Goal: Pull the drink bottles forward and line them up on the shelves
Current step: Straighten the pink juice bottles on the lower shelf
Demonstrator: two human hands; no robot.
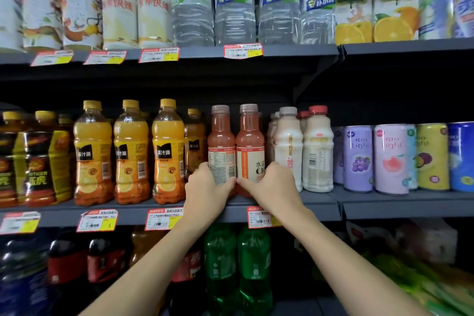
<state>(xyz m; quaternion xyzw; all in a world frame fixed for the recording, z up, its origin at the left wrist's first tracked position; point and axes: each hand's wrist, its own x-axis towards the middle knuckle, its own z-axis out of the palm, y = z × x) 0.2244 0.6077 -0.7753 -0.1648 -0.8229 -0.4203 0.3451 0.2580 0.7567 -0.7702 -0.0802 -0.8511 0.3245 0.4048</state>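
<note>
As hands (205,185) (274,182) grip them, two rounded plastic bottles (221,143) (250,143) touch.

— What sort of place am I seeing through the head camera?

— A shop, I'd say, in the drinks aisle. I take the middle shelf (320,202) as my mark. On it stand rows of identical goods: orange juice bottles (132,154), pink juice bottles (250,136), milky white bottles (318,151), and cans (389,159) at its right end.

— Anything else?

— Red-and-yellow price tags (164,218) with barcodes hang on its front edge. Above it, an upper shelf (295,50) carries water bottles (234,2) and juice cartons (374,5). Below it stand green soda bottles (220,259).
</note>
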